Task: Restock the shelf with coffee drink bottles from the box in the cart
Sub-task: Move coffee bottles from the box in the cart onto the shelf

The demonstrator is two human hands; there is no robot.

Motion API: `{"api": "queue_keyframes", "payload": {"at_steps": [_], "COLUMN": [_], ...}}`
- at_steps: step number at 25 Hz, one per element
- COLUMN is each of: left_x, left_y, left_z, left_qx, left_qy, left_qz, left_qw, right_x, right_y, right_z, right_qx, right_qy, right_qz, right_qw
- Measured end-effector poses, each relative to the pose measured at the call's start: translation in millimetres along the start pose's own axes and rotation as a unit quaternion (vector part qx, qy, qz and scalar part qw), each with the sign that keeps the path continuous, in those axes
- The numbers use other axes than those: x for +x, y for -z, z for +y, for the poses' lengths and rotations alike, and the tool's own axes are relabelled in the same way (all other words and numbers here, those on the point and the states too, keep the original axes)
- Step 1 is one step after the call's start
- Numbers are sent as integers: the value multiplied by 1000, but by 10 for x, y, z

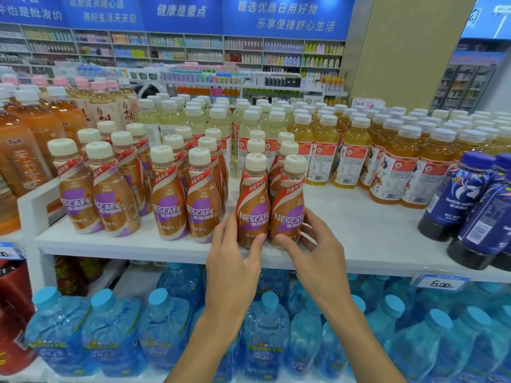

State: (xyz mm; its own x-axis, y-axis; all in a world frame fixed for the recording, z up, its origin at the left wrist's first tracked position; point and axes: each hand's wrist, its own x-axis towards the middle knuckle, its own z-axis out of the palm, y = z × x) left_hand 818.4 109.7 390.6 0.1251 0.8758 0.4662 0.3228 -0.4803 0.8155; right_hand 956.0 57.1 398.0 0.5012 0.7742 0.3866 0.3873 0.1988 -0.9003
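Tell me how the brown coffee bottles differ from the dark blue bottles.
The brown plastic coffee bottles have cream caps; the dark blue plastic bottles have blue caps. The left hand and right hand grip coffee bottles; none touches blue ones. Both stand upright on the white shelf.

Free to the right of the front-right coffee bottle [289, 208], across bare white shelf [359, 225] as far as the dark blue bottles [453, 200]. Blocked behind that stretch by packed rows of yellow tea bottles [351, 158]. Tight on the left: only a narrow gap between the front-left coffee bottle [253, 205] and the next coffee column [203, 200], partly filled by the left grip [232, 266]. Open from the front, over the shelf edge, beside the right grip [318, 258]. Shut off below by crowded blue water jugs [163, 330].
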Motion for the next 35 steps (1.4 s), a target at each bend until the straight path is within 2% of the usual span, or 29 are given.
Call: {"api": "queue_keyframes", "payload": {"at_steps": [10, 18, 26, 35], "left_x": [75, 123, 130, 136], "left_y": [12, -17, -48, -11], "left_z": [-45, -91, -136, -136], "left_qx": [9, 12, 23, 32], "left_qy": [-1, 7, 0, -10], "left_qz": [-23, -36, -43, -53], "left_qw": [1000, 999, 999, 998], "right_x": [57, 77, 45, 20], "right_y": [-39, -90, -117, -133], "right_z": [13, 55, -18, -14], "right_qx": [-29, -70, -23, -27], "right_qy": [-4, -3, -24, -17], "right_qz": [0, 60, 49, 61], "right_qw": [1000, 996, 998, 998]}}
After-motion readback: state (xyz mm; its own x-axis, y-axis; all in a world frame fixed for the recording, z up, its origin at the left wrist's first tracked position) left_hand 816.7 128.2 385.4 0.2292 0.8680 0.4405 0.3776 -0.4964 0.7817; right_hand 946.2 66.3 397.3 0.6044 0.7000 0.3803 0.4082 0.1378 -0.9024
